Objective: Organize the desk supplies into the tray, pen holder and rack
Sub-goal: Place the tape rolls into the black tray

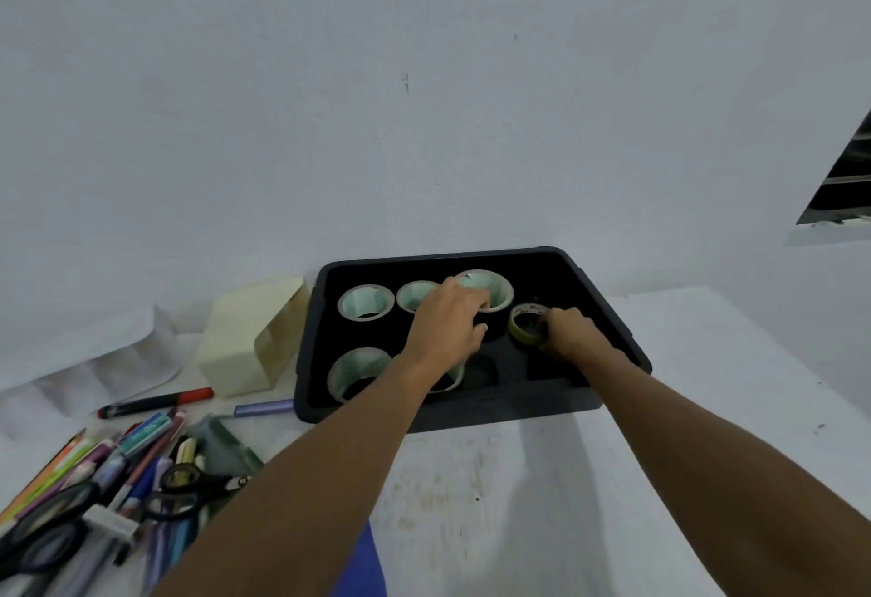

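Observation:
A black tray (608, 313) stands against the wall with several pale green tape rolls in it. My left hand (447, 318) reaches into the tray, its fingers on the large tape roll (495, 287) at the back. My right hand (572, 330) grips a small yellow-green tape roll (525, 325) at the tray's right side. More rolls sit at the back left (365, 303) and front left (356, 372); another is partly hidden under my left wrist.
A cream box (250, 337) stands left of the tray. A red-capped marker (155, 402) and a purple pen (264, 408) lie in front of it. A heap of pens, pencils and black scissors (188, 485) fills the lower left. A blue object (363, 563) shows at the bottom edge.

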